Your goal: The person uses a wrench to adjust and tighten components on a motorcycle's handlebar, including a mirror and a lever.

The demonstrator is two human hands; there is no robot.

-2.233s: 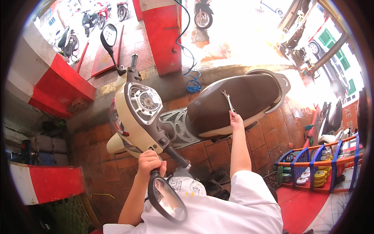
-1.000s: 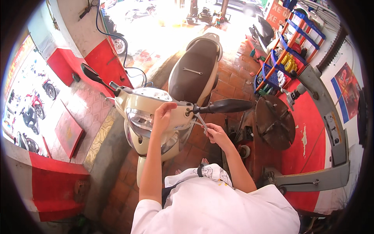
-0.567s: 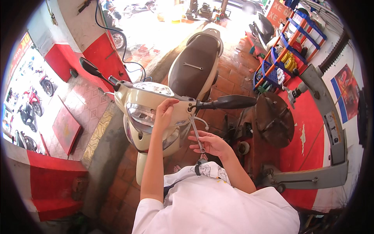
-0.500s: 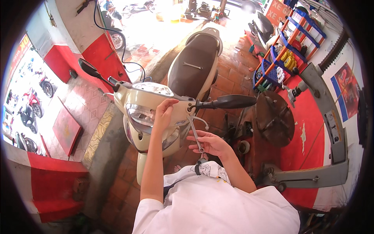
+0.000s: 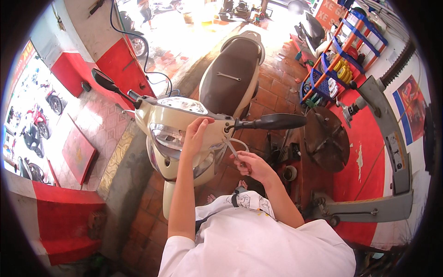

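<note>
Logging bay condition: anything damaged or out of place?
Two things. The red wall on the right has a ragged pale patch, likely flaked paint. And a loose wrench lies across the scooter seat, an odd resting spot, while the right hand grips a second wrench. No spill visible.

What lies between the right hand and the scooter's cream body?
In the head view, a wrench: the right hand holds one end; its other end points up toward the cream body.

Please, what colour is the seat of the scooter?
The scooter's seat is dark brown; it shows best in the head view.
</note>
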